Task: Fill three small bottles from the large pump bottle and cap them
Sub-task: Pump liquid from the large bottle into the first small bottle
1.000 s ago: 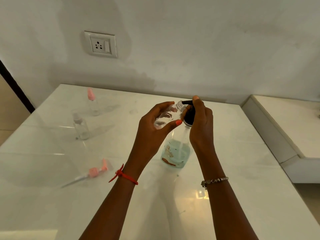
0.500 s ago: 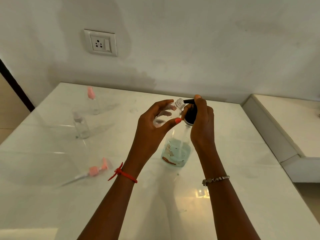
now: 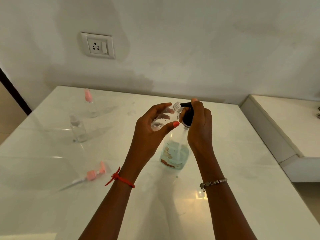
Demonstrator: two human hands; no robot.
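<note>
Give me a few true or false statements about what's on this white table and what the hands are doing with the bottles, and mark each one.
1. The left hand holds a small clear bottle with its neck at the nozzle of the black pump head. True.
2. The large pump bottle lies on its side. False: it stands upright on the table.
3. A pink spray cap with its tube lies loose on the table. True.
4. The held bottle is capped. False: its threaded neck is bare.
5. The right hand rests flat on the table. False: it grips the pump head, one finger on top.
</note>
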